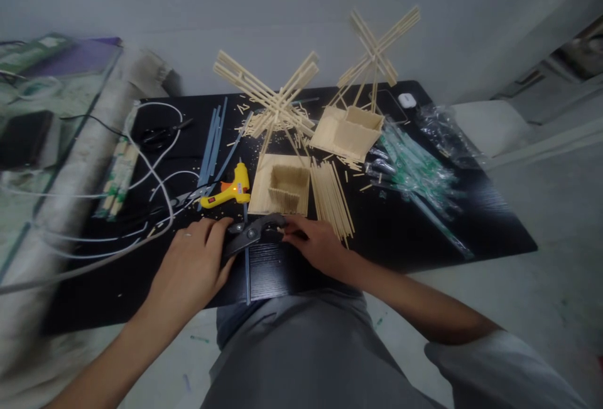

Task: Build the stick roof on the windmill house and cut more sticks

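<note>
My left hand (198, 258) is closed around dark pruning shears (252, 234), whose curved jaws point right. At the jaw tip, my right hand (318, 242) pinches a short pale wooden stick piece (281, 230); most of it is hidden by the fingers. Just beyond both hands stands a stick-built windmill model (280, 107) with crossed blades and an open box (289, 183) on a flat base. Close by the right hand lies a bundle of thin wooden sticks (330, 198). A yellow glue gun (230, 189) rests beyond the left hand.
A second windmill model (351, 129) stands farther back right. Plastic packaging with green strips (417, 161) covers the table's right side. Blue-grey glue sticks (211, 142), black scissors (157, 137), a white cable (164, 189) and wrapped stick bundles (120, 176) lie left.
</note>
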Tool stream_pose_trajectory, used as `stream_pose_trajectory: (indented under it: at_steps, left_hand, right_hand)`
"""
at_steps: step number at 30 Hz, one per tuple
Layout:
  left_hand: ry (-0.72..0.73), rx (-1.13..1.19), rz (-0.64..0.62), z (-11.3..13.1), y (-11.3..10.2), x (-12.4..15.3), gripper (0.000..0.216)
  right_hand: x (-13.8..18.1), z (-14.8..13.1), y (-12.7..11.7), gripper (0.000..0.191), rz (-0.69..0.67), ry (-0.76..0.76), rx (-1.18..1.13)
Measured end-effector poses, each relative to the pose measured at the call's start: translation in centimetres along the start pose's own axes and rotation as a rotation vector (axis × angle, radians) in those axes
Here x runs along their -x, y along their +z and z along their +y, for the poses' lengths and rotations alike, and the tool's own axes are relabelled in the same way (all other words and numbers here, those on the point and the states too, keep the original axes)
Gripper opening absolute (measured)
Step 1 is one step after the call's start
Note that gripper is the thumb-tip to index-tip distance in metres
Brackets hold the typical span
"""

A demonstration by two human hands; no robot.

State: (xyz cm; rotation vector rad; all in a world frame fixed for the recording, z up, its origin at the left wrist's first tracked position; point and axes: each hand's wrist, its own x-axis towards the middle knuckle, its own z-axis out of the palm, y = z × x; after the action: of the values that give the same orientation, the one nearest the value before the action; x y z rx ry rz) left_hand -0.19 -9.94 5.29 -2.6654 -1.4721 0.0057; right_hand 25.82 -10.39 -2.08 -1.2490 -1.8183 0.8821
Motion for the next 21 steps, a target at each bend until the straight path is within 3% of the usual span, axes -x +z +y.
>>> stream_pose_trajectory:
  at_steps: [5, 11, 17, 21]
  left_hand:
    - [0.076, -0.092, 0.018, 1.1, -0.7, -0.8, 0.044]
    - [0.144, -0.138, 0.022, 1.4, -0.9, -1.0, 0.036]
    - [0.137, -0.159, -0.035, 1.7, -1.0, -1.0, 0.013]
    - [0.118, -0.19, -0.085, 1.9, -1.1, -1.0, 0.019]
  right_hand:
    - [0.1, -0.2, -0.3, 0.041, -0.042, 0.072, 0.026]
    - [0.1, -0.2, -0.3, 0.037, -0.028, 0.06, 0.086]
    - [0.1, -0.3, -0.4, 0.033, -0.039, 0.059, 0.08]
    - [0.1, -0.4, -0.5, 0.033, -0.058, 0.071, 0.106]
